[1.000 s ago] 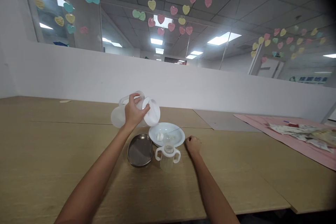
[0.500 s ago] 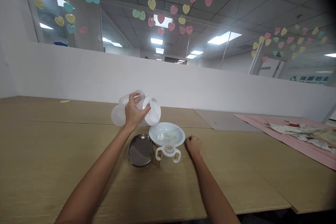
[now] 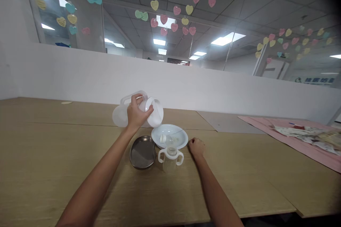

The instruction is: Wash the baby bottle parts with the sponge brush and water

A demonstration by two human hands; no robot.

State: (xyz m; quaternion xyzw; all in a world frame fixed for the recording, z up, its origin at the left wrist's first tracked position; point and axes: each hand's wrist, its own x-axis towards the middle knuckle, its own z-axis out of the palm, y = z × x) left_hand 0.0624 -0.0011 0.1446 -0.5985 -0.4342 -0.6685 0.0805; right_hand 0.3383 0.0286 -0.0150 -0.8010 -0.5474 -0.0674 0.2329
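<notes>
Nearest us on the wooden table (image 3: 239,173), the clear bottle (image 3: 169,165) stood upright, its 2 white handles spread sideways, probably so that either side could be grasped. Just beside it, on our left, the metal tray (image 3: 142,153) lay flat with its hollow facing up, its curved side next to the bowl.

Our right hand (image 3: 196,147) rested on the table with its fingers curled in, near the bowl and gripping nothing that we could see; its forearm lay along the wood, which likely steadied us.

Behind the bottle sat the pale bowl (image 3: 185,141), which cradled a small piece with a white cap (image 3: 163,138) and kept it off the table. Beyond, our left hand (image 3: 136,114) grasped the translucent pitcher (image 3: 119,117) near its handle, tilted well over, its white lid (image 3: 157,114) toward the bowl. The thumb pressed by the lid, perhaps to steady it. We could not tell whether anything flowed.

Farther off, a pink cloth (image 3: 255,127) lay under packets (image 3: 295,134), before the white wall (image 3: 186,88).
</notes>
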